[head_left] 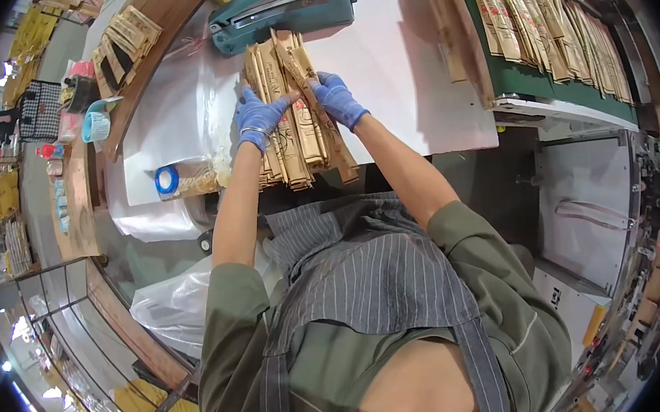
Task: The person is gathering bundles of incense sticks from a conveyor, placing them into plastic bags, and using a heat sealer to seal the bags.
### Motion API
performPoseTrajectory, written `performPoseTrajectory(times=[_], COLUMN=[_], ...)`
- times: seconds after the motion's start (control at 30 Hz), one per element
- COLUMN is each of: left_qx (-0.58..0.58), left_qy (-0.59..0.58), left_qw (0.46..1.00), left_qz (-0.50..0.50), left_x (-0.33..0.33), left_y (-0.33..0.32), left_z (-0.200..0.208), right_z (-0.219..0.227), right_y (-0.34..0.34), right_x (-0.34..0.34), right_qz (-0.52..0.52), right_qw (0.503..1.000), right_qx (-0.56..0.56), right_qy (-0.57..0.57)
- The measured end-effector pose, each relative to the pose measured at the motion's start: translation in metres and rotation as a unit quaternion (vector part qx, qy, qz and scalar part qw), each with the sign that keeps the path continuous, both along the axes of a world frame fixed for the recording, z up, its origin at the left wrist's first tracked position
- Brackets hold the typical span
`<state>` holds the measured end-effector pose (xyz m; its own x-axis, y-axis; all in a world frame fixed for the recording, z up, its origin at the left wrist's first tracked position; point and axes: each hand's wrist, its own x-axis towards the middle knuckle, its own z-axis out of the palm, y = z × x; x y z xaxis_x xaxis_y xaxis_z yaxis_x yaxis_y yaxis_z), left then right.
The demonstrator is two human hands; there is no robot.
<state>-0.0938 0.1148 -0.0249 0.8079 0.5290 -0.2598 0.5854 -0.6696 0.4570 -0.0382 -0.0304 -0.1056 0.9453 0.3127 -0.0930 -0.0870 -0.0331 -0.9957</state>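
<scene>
A bundle of long, narrow brown paper packets (287, 143) with printing lies on the white worktop (380, 60) in front of me, its near ends reaching over the table's front edge. My left hand (258, 118), in a blue glove, grips the bundle's left side with the thumb across the top. On the right side my right hand (339, 99), also gloved in blue, has its fingers around the outer packets. One or two packets there sit tilted against the rest. Just behind the bundle stands a teal hand-lever bag sealer (282, 18).
To the right, a green belt (519, 76) carries a row of similar packets (545, 22). A roll of blue tape (167, 179) stands at the table's front left, beside clear plastic bags (174, 125). More packets (127, 43) lie on a wooden ledge at far left.
</scene>
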Motion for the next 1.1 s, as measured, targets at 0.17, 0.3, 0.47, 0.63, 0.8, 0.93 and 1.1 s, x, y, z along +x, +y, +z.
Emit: performPoseTrajectory(times=[0.17, 0.3, 0.47, 0.63, 0.8, 0.93, 1.1], left_qx=[0.001, -0.079, -0.178, -0.213, -0.281, -0.112, 0.006], left_qy=[-0.078, -0.097, -0.190, -0.207, -0.217, -0.132, -0.071], left_qw=[0.997, 0.992, 0.964, 0.953, 0.934, 0.984, 0.997], left_qz=[0.025, 0.005, -0.052, -0.063, -0.038, -0.040, 0.018], left_x=[-0.013, -0.014, -0.011, 0.001, -0.005, 0.013, 0.001], left_y=[0.040, 0.048, 0.055, 0.093, 0.078, 0.104, 0.055], left_z=[-0.027, -0.033, -0.058, -0.083, -0.063, -0.095, -0.068], right_z=[0.007, 0.018, 0.062, 0.080, -0.035, 0.009, 0.043], right_y=[-0.013, -0.045, -0.103, -0.233, -0.377, -0.293, -0.109], right_x=[0.013, 0.001, -0.063, -0.177, -0.245, -0.199, -0.086], right_qz=[-0.076, -0.138, -0.296, -0.538, -0.597, -0.417, -0.165], right_qw=[0.916, 0.946, 0.892, 0.834, 0.632, 0.871, 0.879], right_qx=[-0.327, -0.268, -0.215, -0.030, -0.486, -0.240, -0.388], right_qy=[-0.219, -0.119, -0.265, -0.117, 0.091, -0.102, -0.224])
